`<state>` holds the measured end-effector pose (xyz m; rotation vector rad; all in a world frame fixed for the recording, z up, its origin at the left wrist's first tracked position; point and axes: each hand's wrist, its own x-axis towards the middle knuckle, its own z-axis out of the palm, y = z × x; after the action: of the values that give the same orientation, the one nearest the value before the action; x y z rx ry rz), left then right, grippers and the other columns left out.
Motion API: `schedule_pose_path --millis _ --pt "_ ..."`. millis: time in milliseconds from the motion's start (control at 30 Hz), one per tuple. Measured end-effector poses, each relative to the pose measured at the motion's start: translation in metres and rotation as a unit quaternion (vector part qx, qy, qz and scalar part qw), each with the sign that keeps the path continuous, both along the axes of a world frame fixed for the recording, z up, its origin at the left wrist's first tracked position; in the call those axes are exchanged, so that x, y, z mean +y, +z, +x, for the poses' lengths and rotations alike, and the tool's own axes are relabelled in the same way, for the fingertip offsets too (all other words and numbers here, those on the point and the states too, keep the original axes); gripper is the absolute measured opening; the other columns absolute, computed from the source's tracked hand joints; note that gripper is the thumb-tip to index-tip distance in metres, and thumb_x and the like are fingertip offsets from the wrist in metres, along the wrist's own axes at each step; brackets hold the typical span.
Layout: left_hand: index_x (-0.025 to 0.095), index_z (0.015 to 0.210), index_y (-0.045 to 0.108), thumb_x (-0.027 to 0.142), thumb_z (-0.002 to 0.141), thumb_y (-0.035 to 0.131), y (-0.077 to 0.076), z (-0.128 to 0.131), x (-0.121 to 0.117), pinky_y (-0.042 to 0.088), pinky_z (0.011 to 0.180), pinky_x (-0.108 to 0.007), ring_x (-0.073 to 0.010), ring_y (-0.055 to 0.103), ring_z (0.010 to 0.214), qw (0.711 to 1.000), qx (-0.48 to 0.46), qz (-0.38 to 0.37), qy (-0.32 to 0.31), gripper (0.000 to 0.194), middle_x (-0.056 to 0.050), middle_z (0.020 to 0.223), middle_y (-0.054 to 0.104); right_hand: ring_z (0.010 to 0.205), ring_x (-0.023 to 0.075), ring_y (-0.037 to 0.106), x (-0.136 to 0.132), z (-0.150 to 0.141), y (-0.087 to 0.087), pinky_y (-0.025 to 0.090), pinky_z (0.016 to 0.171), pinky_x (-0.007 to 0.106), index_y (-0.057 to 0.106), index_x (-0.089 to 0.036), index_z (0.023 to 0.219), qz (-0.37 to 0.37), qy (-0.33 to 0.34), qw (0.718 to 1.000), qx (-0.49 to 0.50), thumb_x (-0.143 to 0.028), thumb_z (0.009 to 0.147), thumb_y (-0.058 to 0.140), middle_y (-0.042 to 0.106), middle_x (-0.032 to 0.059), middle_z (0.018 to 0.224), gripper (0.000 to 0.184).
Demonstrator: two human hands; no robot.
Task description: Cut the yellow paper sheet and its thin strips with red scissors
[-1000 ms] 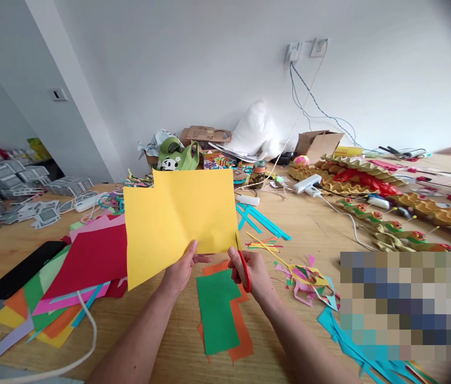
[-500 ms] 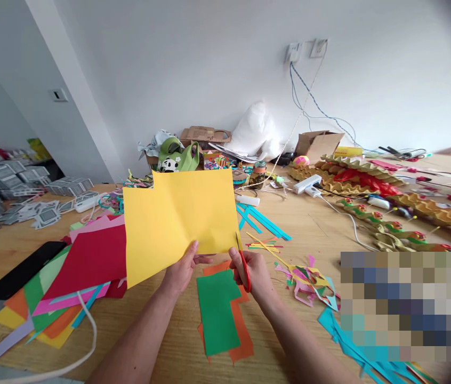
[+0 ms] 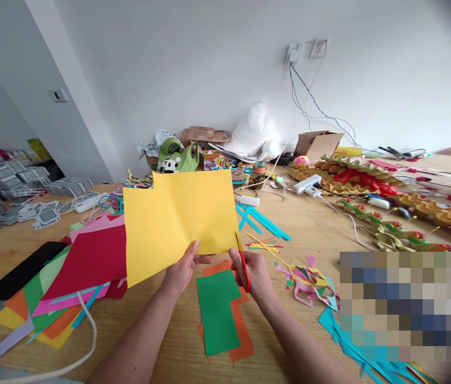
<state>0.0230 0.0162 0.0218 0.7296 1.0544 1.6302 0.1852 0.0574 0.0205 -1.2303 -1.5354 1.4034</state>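
Just below the grip, a green sheet [image 3: 217, 314] is laid over an orange sheet [image 3: 244, 333], while the yellow sheet [image 3: 181, 213] is held up ahead, its lower edge pinched between thumb and fingers of the left hand [image 3: 180, 273] and the red-handled scissors [image 3: 245, 271] clasped in the right hand [image 3: 256, 273] at its lower right corner. Beyond the grip to the right, crumpled red material [image 3: 373, 184] is lodged among egg trays [image 3: 441, 213]; farther ahead, the contents of a jar [image 3: 258, 177] cannot be made out, and behind it an open cardboard box [image 3: 316, 146] is seen, its inside hidden.
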Motion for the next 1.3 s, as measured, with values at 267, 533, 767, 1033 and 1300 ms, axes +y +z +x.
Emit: schedule_pose_path --millis 267,533,767,1033,1300 --pt "0.01 0.105 0.064 0.039 0.072 0.068 0.003 0.0015 -0.001 0.056 0.067 -0.03 -0.0271 0.065 0.096 1.0 0.006 -0.008 -0.008 0.044 -0.015 0.107 0.068 0.028 0.0078 0.04 -0.0008 -0.0007 -0.0005 0.029 0.032 0.018 0.049 -0.016 0.053 0.003 -0.006 1.0 -0.002 -0.062 0.073 0.055 0.046 -0.0014 0.033 0.05" --pt "0.012 0.109 0.062 0.036 0.071 0.069 0.0009 0.0014 -0.0004 0.057 0.071 -0.033 -0.027 0.066 0.094 1.0 0.002 0.004 -0.006 0.045 -0.012 0.109 0.068 0.029 0.0092 0.044 -0.001 0.0004 0.0038 0.03 0.031 0.018 0.051 -0.015 0.052 0.0 -0.014 1.0 -0.008 -0.062 0.07 0.058 0.048 -0.0004 0.035 0.05" --pt "0.014 0.114 0.061 0.032 0.07 0.07 -0.0002 0.004 0.0007 0.057 0.069 -0.031 -0.0256 0.067 0.092 1.0 -0.008 0.014 -0.002 0.049 -0.012 0.111 0.067 0.03 0.0095 0.045 0.0015 0.0007 0.0035 0.031 0.031 0.018 0.051 -0.015 0.052 -0.006 -0.027 1.0 0.006 -0.06 0.068 0.062 0.048 -0.0004 0.035 0.049" --pt "0.014 0.11 0.063 0.034 0.072 0.068 -0.0035 0.0033 0.0012 0.057 0.072 -0.034 -0.0245 0.068 0.087 1.0 0.001 0.007 -0.01 0.043 -0.011 0.109 0.068 0.03 0.0094 0.044 0.0036 0.0014 0.0019 0.03 0.03 0.018 0.052 -0.015 0.053 -0.002 -0.03 1.0 0.007 -0.059 0.069 0.062 0.049 0.0001 0.035 0.049" --pt "0.014 0.113 0.061 0.037 0.074 0.066 -0.004 0.0044 0.0004 0.056 0.064 -0.03 -0.025 0.068 0.087 0.999 0.006 0.016 -0.031 0.045 -0.013 0.116 0.064 0.029 0.0085 0.043 0.0025 0.0013 0.0023 0.03 0.031 0.018 0.051 -0.015 0.052 0.004 -0.032 0.999 0.013 -0.058 0.071 0.06 0.048 -0.0003 0.035 0.048"
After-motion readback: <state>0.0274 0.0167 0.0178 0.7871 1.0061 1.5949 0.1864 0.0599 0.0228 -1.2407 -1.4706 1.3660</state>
